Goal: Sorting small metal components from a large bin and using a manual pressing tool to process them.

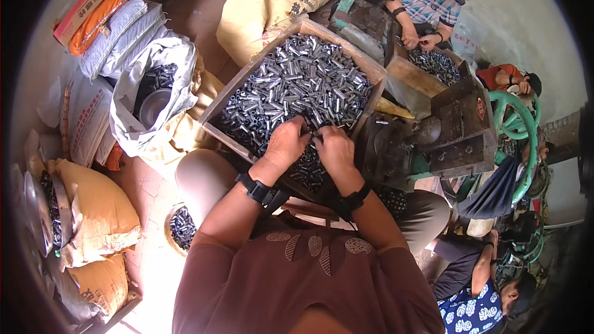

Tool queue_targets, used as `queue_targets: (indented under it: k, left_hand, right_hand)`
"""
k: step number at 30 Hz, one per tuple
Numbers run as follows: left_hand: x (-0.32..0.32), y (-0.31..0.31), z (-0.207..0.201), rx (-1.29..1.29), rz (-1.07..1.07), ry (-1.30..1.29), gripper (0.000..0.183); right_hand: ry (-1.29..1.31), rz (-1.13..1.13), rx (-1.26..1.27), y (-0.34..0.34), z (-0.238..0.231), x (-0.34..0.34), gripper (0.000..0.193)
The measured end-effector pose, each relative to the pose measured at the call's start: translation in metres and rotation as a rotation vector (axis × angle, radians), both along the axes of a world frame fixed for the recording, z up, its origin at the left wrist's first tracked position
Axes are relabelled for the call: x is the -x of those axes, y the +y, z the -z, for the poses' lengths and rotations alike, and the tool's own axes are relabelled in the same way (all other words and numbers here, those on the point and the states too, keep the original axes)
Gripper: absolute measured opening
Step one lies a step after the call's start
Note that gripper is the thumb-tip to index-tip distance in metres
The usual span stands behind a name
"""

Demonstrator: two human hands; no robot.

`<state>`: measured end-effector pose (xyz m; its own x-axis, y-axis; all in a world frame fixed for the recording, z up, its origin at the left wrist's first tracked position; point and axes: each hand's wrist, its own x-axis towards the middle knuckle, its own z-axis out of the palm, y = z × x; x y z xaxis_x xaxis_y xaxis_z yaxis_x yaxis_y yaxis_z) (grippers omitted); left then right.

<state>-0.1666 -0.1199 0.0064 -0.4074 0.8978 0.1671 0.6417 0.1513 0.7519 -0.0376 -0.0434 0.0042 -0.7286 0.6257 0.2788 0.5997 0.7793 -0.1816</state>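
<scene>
A large wooden box [226, 140] full of short shiny metal tubes [297, 80] stands right in front of me. Both of my hands are over its near part, close together, wrists strapped with dark bands. The fingers of my left hand [286, 146] are curled and pinched at the heap. Facing it, my right hand [336, 151] has thumb and fingers drawn together, its tips near those of the left. What either hand holds is too small and dark to make out. More metal tubes [307, 172] lie below, between my wrists.
Right of the box stands a dark machine [455, 124] with a green handwheel [529, 142]. A co-worker [427, 0] handles parts over another wooden box [417, 77]. Left are an open white sack [127, 96] with a metal bowl [153, 109], stacked sacks [102, 204] and a round container [169, 238].
</scene>
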Motion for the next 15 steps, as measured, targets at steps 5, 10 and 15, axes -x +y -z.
queue_targets:
  k: [5,10,15]
  left_hand:
    - [-0.004,0.005,0.005,-0.186,0.098,-0.62,0.016]
    - [-0.016,-0.007,-0.023,0.011,0.179,-1.377,0.011]
    - [-0.038,-0.009,-0.015,-0.023,0.155,-1.203,0.007]
  right_hand:
    - [0.537,-0.031,0.479,0.003,-0.008,-0.022,0.02]
    - [0.685,0.182,1.058,-0.001,-0.033,-0.052,0.018]
    - [0.766,0.271,1.112,-0.007,-0.039,-0.072,0.019]
